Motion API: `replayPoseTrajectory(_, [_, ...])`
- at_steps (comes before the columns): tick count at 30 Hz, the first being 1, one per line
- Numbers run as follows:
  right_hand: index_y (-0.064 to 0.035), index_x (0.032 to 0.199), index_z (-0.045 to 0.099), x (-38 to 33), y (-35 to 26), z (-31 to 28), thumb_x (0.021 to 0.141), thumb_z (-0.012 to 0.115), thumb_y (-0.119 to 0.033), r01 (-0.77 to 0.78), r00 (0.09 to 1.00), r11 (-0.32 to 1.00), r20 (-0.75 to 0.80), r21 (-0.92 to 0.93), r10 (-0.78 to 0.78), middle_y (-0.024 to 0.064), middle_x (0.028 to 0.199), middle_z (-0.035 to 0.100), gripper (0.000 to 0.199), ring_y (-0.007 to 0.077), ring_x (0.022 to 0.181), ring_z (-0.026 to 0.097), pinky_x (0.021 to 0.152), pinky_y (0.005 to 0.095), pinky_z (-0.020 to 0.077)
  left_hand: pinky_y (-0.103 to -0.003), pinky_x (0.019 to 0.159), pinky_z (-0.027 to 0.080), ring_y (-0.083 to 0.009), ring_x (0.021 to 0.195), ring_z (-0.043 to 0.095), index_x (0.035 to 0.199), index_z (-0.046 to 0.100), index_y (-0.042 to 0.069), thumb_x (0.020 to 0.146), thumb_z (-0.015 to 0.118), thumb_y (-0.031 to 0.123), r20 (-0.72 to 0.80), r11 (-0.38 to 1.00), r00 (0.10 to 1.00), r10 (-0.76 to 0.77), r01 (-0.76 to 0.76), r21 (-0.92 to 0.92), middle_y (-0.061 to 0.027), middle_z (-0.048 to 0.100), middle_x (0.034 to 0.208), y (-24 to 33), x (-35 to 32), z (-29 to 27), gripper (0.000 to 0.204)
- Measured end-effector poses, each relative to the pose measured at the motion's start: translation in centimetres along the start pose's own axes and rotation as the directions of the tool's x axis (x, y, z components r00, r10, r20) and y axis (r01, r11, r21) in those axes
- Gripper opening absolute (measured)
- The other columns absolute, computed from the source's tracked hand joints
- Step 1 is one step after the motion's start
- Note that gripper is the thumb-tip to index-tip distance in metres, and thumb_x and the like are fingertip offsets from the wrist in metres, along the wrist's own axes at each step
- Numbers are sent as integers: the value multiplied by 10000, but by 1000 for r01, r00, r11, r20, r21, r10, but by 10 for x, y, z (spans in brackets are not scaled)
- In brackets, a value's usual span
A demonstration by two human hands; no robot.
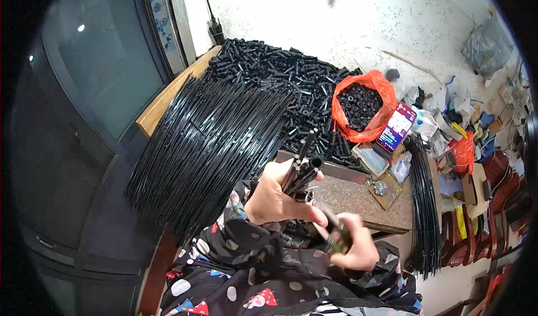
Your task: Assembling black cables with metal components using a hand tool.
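Note:
My left hand is closed around several black rods and tubes, which stick up past its fingers. One tube shows its open round end toward the top. Just to the right, my right hand is curled around a hand tool with dark green handles. Motion blurs this tool, and its exact kind is not clear. Its greyish part reaches toward the thumb of my left hand. Below the tubes, a metallic item between the hands is mostly hidden.
A wide sheaf of thin black rods lies at left. Behind it spreads a heap of short black tubes. A red plastic bag holds small black rings. A lit phone, another rod bundle and assorted clutter sit at right.

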State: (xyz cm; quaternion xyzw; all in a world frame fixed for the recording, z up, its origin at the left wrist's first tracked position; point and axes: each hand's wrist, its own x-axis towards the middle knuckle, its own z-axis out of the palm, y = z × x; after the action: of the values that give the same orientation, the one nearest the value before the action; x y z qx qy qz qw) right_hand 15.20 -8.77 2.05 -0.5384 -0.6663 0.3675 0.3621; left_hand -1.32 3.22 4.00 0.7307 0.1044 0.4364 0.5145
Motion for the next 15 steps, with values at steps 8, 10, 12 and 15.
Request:
replayPoseTrajectory(8, [37, 728, 487, -11, 13, 10, 705, 444, -106, -692, 720, 150, 692, 707, 59, 123, 476, 451, 151, 186, 377, 463, 328, 267, 354, -159, 402, 269, -15, 468, 368, 905, 449, -47, 356, 747, 270, -74, 980, 996, -55, 40, -194, 36, 446, 552, 14, 2, 5, 701])
replayPoseTrajectory(10, [27, 674, 501, -6, 15, 20, 682, 519, -171, -900, 407, -7, 849, 435, 338, 89, 409, 415, 199, 193, 294, 425, 253, 259, 319, -157, 395, 257, -9, 466, 359, 882, 462, -33, 373, 754, 247, -50, 998, 999, 14, -17, -65, 50, 417, 543, 10, 0, 2, 651])
replayPoseTrajectory(12, [-1, 816, 451, 4, -3, 12, 602, 586, -89, -528, 782, 721, 589, 449, 205, 51, 526, 448, 268, 117, 420, 452, 367, 229, 360, -155, 397, 257, -9, 471, 364, 878, 459, -30, 374, 758, 216, -45, 999, 999, 31, -31, 9, 47, 418, 550, 12, -2, 0, 636])
replayPoseTrajectory(15, [-7, 950, 363, 1, -5, 7, 538, 528, 19, 81, 980, 993, -178, -83, -94, 63, 686, 462, 445, 126, 550, 454, 485, 243, 375, -151, 400, 250, -5, 488, 361, 878, 445, -25, 366, 762, 115, -27, 999, 999, 29, -30, -24, 34, 432, 581, 0, -1, 2, 618])
